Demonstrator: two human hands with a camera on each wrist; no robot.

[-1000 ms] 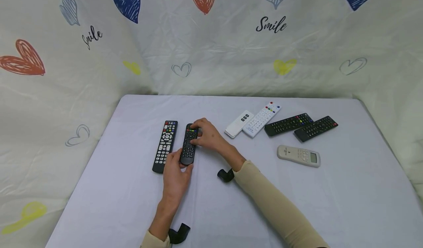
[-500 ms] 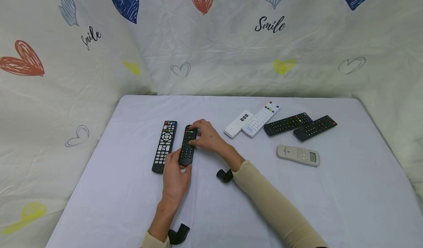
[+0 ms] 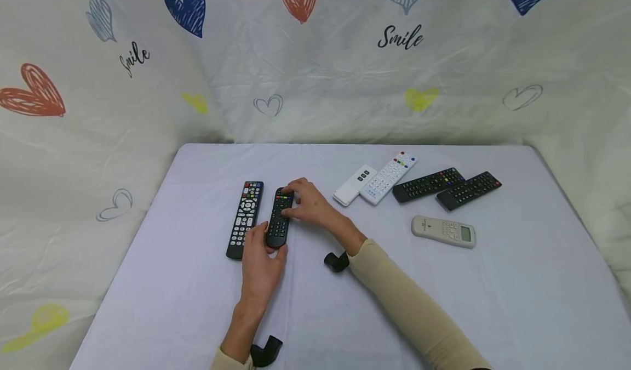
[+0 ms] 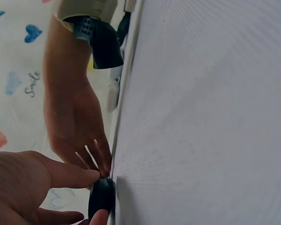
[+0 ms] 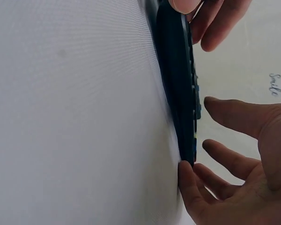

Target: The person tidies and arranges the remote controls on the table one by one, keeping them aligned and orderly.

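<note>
Where heart-print sheets (image 3: pixel 345 85) hang, remotes lie on pale tablecloth (image 3: pixel 493 304).

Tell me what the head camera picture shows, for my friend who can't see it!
Two hands hold a small black remote on a table: the left hand at its near end, the right hand at its far end. A longer black remote lies beside it, and five more remotes lie to the right.
</note>
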